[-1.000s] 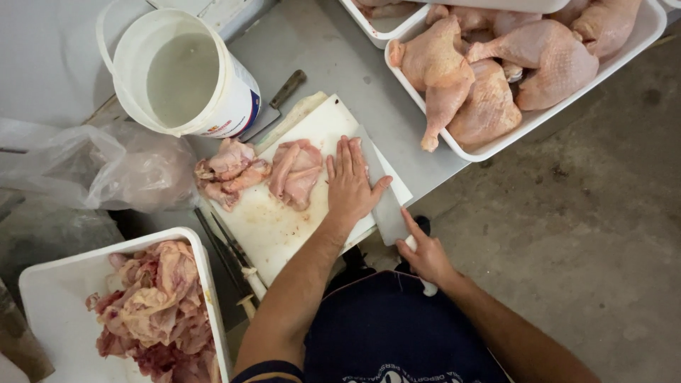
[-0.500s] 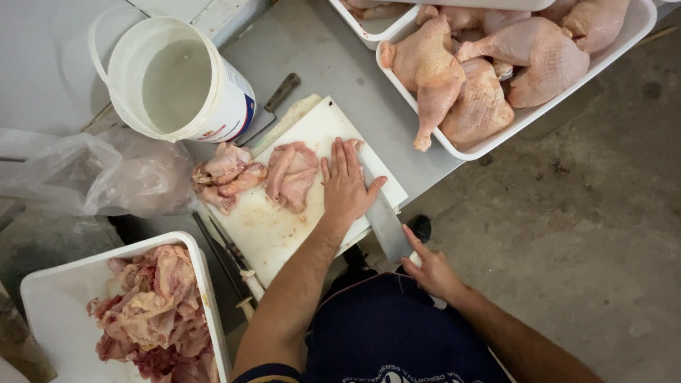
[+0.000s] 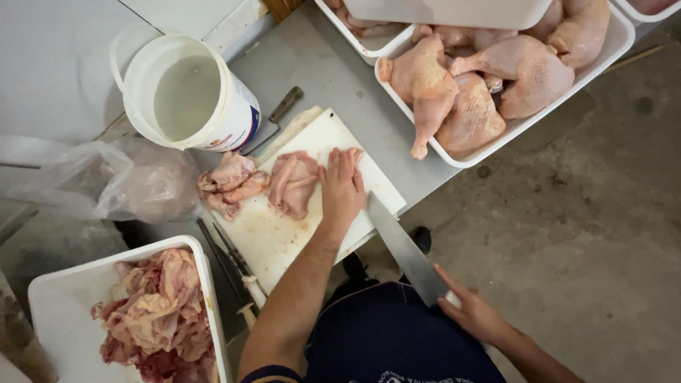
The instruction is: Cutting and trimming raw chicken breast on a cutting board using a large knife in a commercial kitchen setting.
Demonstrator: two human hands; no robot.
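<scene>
My left hand (image 3: 342, 186) lies flat, palm down, on a white cutting board (image 3: 273, 237), its fingers together and touching the right side of a raw pink chicken piece (image 3: 293, 183). Another pile of raw chicken pieces (image 3: 230, 184) sits at the board's left corner. My right hand (image 3: 477, 312) grips the handle of a large knife (image 3: 406, 250) near my body. Its broad blade points up toward the board's near right edge.
A white bucket of cloudy water (image 3: 188, 96) stands behind the board, a small cleaver (image 3: 273, 120) beside it. White trays hold whole chicken legs (image 3: 475, 92) at the top right and meat scraps (image 3: 152, 312) at the bottom left. A plastic bag (image 3: 120, 181) lies left; thin knives (image 3: 234, 266) lie by the board.
My left hand has slid left across the board to the chicken piece and closed its fingers together. My right hand has drawn the knife back off the board toward my body.
</scene>
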